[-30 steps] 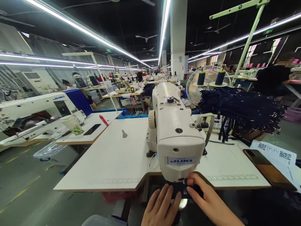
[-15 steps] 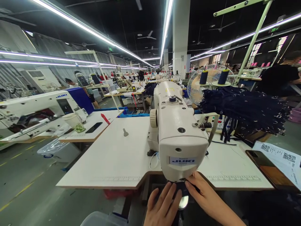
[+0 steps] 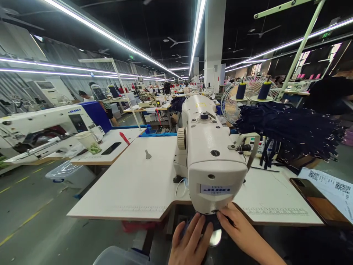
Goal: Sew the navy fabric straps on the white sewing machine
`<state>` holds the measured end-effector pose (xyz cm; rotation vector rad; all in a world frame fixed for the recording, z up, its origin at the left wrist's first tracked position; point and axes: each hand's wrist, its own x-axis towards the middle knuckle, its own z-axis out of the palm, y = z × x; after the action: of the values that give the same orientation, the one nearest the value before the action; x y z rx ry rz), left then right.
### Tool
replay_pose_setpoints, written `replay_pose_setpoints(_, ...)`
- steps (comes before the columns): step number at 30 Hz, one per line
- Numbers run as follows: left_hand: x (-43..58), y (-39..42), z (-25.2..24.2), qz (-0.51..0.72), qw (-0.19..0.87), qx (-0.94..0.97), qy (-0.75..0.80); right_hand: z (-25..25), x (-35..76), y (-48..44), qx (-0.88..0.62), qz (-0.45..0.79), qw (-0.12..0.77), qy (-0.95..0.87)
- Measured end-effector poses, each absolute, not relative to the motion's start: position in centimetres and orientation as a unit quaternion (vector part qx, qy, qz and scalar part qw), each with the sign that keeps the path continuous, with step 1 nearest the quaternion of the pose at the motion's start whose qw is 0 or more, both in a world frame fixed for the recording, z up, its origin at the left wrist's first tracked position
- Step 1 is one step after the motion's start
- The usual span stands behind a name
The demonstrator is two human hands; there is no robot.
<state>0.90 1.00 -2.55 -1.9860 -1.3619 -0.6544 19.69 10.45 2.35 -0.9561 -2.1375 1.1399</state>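
A cream JUKI sewing machine (image 3: 209, 154) stands on a white table (image 3: 138, 184), its head facing me. Under the head lies a piece of dark fabric (image 3: 213, 221). My left hand (image 3: 190, 243) rests flat on it, fingers stretched out and pointing at the needle area. My right hand (image 3: 242, 232) reaches in from the right, with its fingertips pressed on the same fabric just below the machine head. The needle itself is hidden by the head.
A heap of dark navy straps (image 3: 286, 129) lies right of the machine, with two thread cones (image 3: 264, 90) and a fan (image 3: 248, 95) behind. A phone (image 3: 317, 200) and printed sheets (image 3: 331, 184) lie at right. Another sewing machine (image 3: 41, 127) and a cup (image 3: 88, 141) stand left.
The view has shifted slightly, so the machine sits a little further right. Both hands stay on the dark fabric under the head, nearly unmoved.
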Motion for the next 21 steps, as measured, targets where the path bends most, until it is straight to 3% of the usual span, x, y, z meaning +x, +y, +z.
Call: replay_pose_setpoints(21, 1.43, 1.37, -2.65, -0.303, 0.318, -0.732, -0.521, 1.93, 19.40, 10.51, -0.342, 0.404, 0.289, -0.797)
